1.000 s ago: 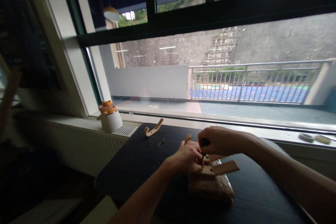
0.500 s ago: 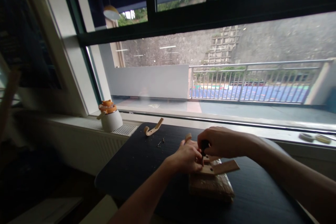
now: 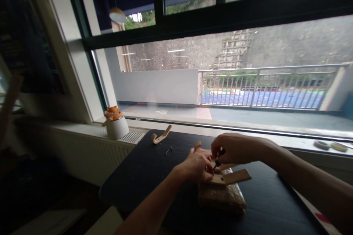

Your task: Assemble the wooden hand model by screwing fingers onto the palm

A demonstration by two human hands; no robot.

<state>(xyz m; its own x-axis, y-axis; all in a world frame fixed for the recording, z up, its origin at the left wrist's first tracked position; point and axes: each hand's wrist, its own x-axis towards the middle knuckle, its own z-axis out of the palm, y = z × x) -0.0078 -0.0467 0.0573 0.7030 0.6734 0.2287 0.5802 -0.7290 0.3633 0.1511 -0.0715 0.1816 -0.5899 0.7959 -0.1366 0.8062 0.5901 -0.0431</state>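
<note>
My right hand (image 3: 231, 148) is closed around the dark handle of a screwdriver (image 3: 220, 154), whose thin shaft slants down to the fingers of my left hand. Curled over the work, my left hand (image 3: 195, 165) grips a wooden hook (image 3: 198, 144) and its fingertips sit by the screwdriver's tip; the exact contact is hidden. Another wooden hook (image 3: 237, 177), with a dark hole in it, lies across a brown block in shiny wrapping (image 3: 222, 196). A third wooden piece shows partly between them. Farther left lie a loose wooden hook (image 3: 161, 136) and a few small screws (image 3: 168, 150).
All this is on a dark table (image 3: 138, 172) against the windowsill. A grey jug with an orange lid (image 3: 117, 125) stands on the sill at left, above a white radiator (image 3: 91, 150). Rolls of tape (image 3: 329, 145) lie on the sill at right.
My right hand has shifted slightly right, and the screwdriver, upright before, now leans to the right. My left hand and the wooden hooks stay in place.
</note>
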